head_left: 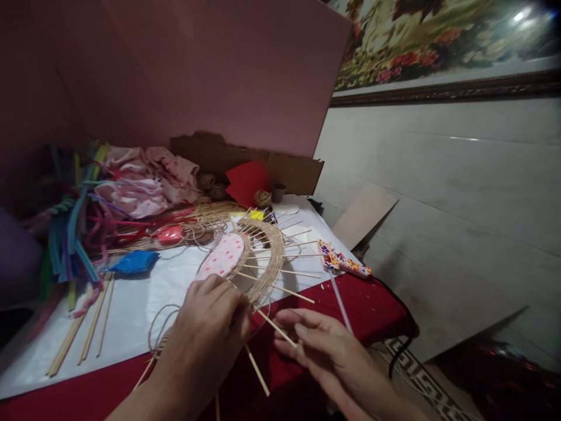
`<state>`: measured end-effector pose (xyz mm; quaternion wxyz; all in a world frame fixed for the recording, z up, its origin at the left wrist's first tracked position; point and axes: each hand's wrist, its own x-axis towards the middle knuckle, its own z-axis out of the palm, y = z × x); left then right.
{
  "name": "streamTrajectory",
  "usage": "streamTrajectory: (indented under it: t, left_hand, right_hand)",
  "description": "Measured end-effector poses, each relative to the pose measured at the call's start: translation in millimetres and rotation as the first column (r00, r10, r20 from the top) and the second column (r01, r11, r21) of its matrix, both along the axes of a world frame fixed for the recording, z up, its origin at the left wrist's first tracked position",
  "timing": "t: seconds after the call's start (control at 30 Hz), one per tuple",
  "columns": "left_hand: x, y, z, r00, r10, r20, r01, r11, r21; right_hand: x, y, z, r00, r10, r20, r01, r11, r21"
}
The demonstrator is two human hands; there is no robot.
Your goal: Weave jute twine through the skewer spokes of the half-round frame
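A round weaving of wooden sticks and jute twine (275,257) is tilted up over the table edge. Its middle is an oval pad (222,255) in pale fabric with pinkish-red dots, and bare stick ends fan outward. My left hand (210,321) is closed over the near side of the weaving; its fingertips are partly hidden. Beside it, my right hand (328,351) has loosely curved fingers, held apart around the tip of one wooden stick (277,327). Loose twine loops hang near the left wrist and below the woven band.
Loose sticks (94,327), a blue packet (135,262) and colourful pipe cleaners (70,234) lie left. Behind are crumpled pink fabric (144,181), a red sheet (249,182) and a twine ball (262,199). A flower-patterned glue gun (344,262) lies near the right edge.
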<state>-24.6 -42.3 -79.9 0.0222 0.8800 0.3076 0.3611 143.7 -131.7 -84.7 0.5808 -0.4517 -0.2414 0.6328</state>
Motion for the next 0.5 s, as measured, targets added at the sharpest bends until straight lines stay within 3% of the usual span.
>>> streamTrajectory:
  t: [0.13, 0.27, 0.5]
  left_hand:
    - [-1, -1, 0.6, 1.0, -0.002, 0.004, 0.002, 1.0, -0.008]
    - [0, -3, 1.4, 1.0, -0.022, 0.007, 0.022, 1.0, -0.001]
    - [2, -3, 1.5, 0.999, -0.014, -0.034, 0.016, 0.998, 0.066]
  right_hand:
    - [-20, 10, -1.3, 0.973, 0.068, -0.22, -0.056, 0.997, 0.058]
    - [-32, 16, -2.5, 0.952, 0.188, -0.241, -0.171, 0.981, 0.09]
    - [-30, 23, -4.6, 0.954, 0.209, -0.214, -0.203, 0.978, 0.051]
